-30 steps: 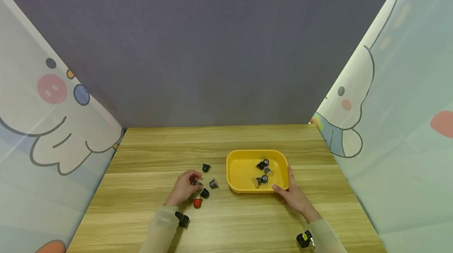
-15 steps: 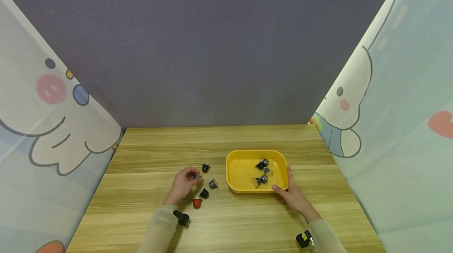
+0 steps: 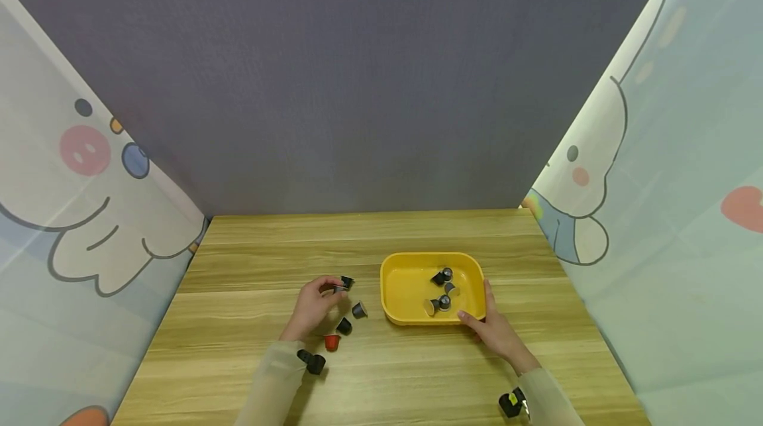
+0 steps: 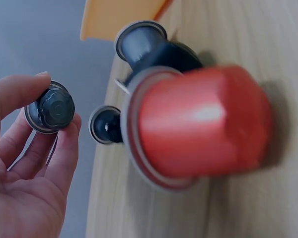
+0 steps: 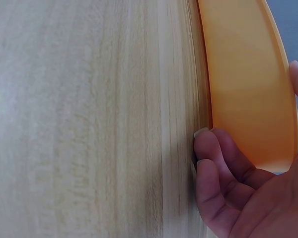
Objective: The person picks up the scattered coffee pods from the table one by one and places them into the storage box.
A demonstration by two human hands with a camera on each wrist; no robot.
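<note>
My left hand (image 3: 312, 307) pinches a dark grey capsule (image 3: 340, 289) between thumb and fingers; in the left wrist view the capsule (image 4: 56, 108) shows its faceted end. Just beyond it lies a black capsule (image 3: 348, 281). A grey capsule (image 3: 359, 310), another black capsule (image 3: 344, 326) and a red capsule (image 3: 332, 342) lie to the right of and below that hand. My right hand (image 3: 497, 335) grips the near right corner of the yellow tray (image 3: 411, 321), thumb at the rim and fingers curled against the outside wall (image 5: 253, 74). Several dark capsules (image 3: 445, 302) lie inside the tray.
The wooden table (image 3: 387, 379) ends at a dark grey upright panel (image 3: 369, 114) at the back. Cloths with cartoon figures hang at the left (image 3: 36, 267) and right (image 3: 673, 293) sides. A small black device sits on each wrist.
My left hand has moved away from me and slightly right with the pinched capsule, coming close to the farthest black one. My right hand and the tray have stayed in place.
</note>
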